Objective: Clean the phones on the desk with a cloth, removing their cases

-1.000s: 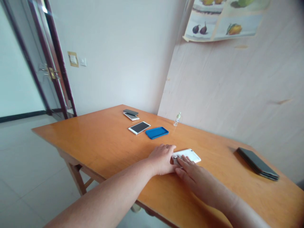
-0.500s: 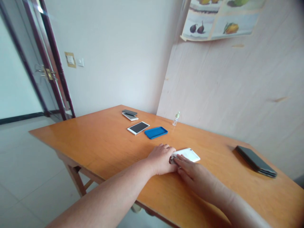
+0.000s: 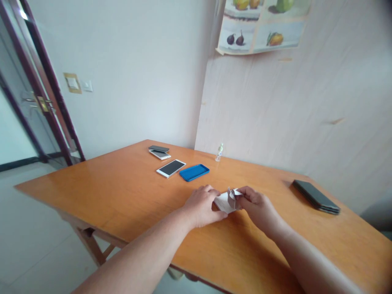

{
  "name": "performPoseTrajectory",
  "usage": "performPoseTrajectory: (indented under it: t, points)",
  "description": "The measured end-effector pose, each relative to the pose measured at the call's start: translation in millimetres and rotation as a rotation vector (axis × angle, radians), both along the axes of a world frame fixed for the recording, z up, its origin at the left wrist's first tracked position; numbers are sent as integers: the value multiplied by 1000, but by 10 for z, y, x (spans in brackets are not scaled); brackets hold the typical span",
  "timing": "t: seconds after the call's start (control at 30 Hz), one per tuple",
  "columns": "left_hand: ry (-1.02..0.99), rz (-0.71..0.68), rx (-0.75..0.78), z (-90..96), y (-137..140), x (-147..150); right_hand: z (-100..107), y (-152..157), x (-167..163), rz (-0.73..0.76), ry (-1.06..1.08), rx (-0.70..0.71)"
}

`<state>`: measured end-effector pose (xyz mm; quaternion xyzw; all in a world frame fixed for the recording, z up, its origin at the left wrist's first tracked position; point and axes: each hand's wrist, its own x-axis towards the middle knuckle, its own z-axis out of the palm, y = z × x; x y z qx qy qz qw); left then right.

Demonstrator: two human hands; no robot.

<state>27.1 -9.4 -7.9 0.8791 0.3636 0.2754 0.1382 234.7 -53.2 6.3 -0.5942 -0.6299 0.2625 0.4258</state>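
Note:
A white phone (image 3: 221, 201) lies back side up on the table, and my left hand (image 3: 202, 206) grips its left end between thumb and fingers. Over the phone's right part, my right hand (image 3: 255, 204) pinches a crumpled white tissue (image 3: 232, 197). The tissue is partly lifted and hides part of the phone's back. Just beyond my hands lies a blue phone case (image 3: 194, 173), its hollow side up. To its left rests a white phone with a dark screen (image 3: 171, 168).
The wooden table (image 3: 122, 188) carries a stacked dark and white phone pair (image 3: 159, 152) at the far left. A small clear spray bottle (image 3: 219, 152) stands near the back wall. Black stacked flat objects (image 3: 316, 197) lie at the right edge.
My right hand has gone from lying flat on the phone to pinching the tissue up off it. My left hand still grips the phone. The view has turned slightly right.

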Motion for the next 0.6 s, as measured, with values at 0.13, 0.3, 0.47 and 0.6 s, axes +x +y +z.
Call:
performPoseTrajectory:
  t: [0.13, 0.3, 0.47, 0.6]
  points:
    - [-80, -19, 14, 73, -34, -1, -6, -13, -57, 36, 174, -32]
    - [-175, -105, -20, 178, -80, 9, 2, -45, -123, 155, 293, -94]
    - [-229, -104, -72, 157, -43, 29, 58, -107, -180, 322, 370, -122]
    - [-314, -77, -139, 136, 18, 35, 103, -124, -166, 258, 380, -106]
